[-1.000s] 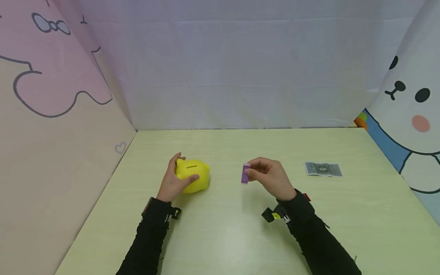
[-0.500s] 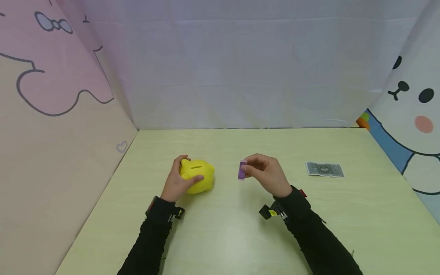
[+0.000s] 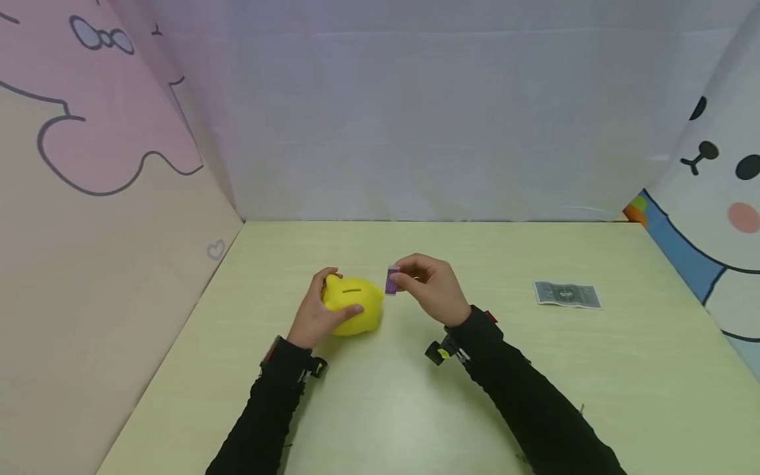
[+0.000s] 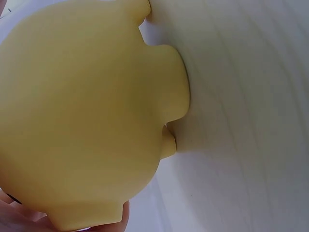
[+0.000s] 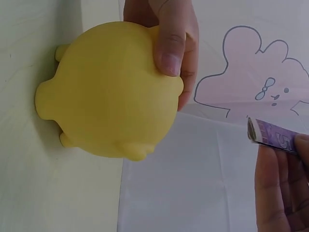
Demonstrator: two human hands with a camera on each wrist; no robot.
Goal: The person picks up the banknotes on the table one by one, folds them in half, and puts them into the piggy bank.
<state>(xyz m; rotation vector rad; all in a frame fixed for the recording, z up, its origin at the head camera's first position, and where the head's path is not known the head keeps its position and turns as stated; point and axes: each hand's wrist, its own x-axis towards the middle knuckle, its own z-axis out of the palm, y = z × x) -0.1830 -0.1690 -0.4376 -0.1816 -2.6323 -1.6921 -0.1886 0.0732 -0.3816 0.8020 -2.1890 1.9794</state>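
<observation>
A yellow piggy bank stands on the table with its coin slot facing up. My left hand grips it from the left, the thumb along its near side. It fills most of the left wrist view, where its rounded body and feet rest at the table surface. Just right of the bank, my right hand pinches a folded purple banknote between thumb and fingers, above the table. The right wrist view shows a "5" printed on the folded note, apart from the bank.
A grey-green banknote lies flat on the pale table at the right. A white curtain hangs along the back edge, with cartoon-printed panels at both sides.
My right hand has moved left and slightly away from me with the purple banknote, closing the gap to the piggy bank. The left hand and bank have shifted a little right.
</observation>
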